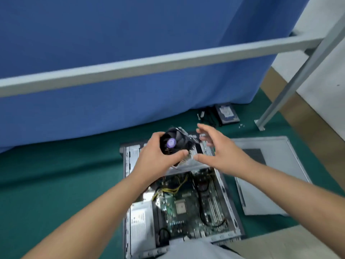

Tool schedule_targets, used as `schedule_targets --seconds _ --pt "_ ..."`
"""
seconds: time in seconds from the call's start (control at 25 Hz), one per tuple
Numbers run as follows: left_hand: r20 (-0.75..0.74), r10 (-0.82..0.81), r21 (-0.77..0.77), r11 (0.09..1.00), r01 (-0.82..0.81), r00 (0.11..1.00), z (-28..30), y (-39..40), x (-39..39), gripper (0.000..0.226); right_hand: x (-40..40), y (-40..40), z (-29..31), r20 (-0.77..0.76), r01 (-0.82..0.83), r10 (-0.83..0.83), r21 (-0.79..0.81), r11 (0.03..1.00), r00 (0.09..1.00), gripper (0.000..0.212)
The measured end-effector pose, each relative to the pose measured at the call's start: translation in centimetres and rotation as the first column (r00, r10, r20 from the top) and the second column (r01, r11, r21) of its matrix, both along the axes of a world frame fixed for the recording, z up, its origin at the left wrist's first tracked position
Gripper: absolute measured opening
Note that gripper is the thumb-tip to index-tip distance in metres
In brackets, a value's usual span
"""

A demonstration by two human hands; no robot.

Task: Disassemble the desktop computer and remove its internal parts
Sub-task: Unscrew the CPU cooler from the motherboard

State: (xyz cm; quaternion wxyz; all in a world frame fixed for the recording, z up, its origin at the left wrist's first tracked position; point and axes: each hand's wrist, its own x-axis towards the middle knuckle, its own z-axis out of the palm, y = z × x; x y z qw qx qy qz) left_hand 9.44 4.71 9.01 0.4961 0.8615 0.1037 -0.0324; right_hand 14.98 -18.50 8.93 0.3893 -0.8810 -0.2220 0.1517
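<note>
Desktop computer case point(128, 202) lies open on the green floor at lower centre of the frame, motherboard point(183, 208) exposed. Above it, at centre, the left hand point(155, 157) grips the CPU cooler point(174, 144), fingers curled round its black fan with the metal fins underneath. The right hand point(218, 150) hovers just beside it, fingers spread, holding nothing. A side panel point(270, 174) lies to the right; a hard drive point(226, 114) rests further back. The one-handed hold looks risky: a slip could drop the cooler onto the bare board below, or a trailing fan cable, not clearly visible, might snag.
</note>
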Motion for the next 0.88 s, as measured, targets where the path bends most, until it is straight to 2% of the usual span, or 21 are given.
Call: schedule_targets --seconds 0.08,0.16,0.28,0.48,0.6,0.76,0.8,0.88 --pt "-0.075 0.162 -0.255 0.951 -0.176 0.984 0.6 0.5 1.4 0.079 -0.1 0.5 -0.8 -0.057 0.145 -0.14 0.095 0.985 0.988 0.074" --pt "-0.159 0.234 -0.411 0.868 -0.28 0.959 1.1 0.5 2.7 0.086 -0.5 1.4 -2.0 -0.158 0.218 -0.198 0.121 0.968 0.967 0.051" --pt "-0.281 0.273 -0.576 0.719 -0.389 0.92 1.7 -0.1 4.0 0.094 -1.5 3.2 -3.7 -0.253 0.173 -0.144 0.095 0.98 0.957 0.035" --pt "-0.369 0.259 -0.633 0.633 -0.446 0.893 1.5 -1.6 4.2 0.083 -2.4 4.8 -4.9 -0.271 0.251 -0.19 0.213 0.944 0.944 0.022" --pt "-0.417 0.277 -0.623 0.606 -0.494 0.866 0.8 -2.3 3.9 0.076 -2.8 4.7 -4.9 -0.215 0.282 -0.222 0.307 0.909 0.951 0.006" --pt "-0.439 0.282 -0.627 0.585 -0.515 0.853 0.0 -2.3 3.5 0.086 -3.6 4.0 -4.7 -0.17 0.358 -0.318 0.343 0.868 0.933 0.012" --pt "-0.437 0.282 -0.628 0.584 -0.514 0.854 -0.2 -2.2 3.6 0.081 -3.9 3.8 -4.6 -0.172 0.368 -0.327 0.345 0.864 0.929 0.015" --pt "-0.422 0.288 -0.646 0.57 -0.508 0.86 -0.6 -1.9 3.6 0.055 -4.6 3.6 -4.4 -0.191 0.348 -0.298 0.354 0.868 0.935 0.018"
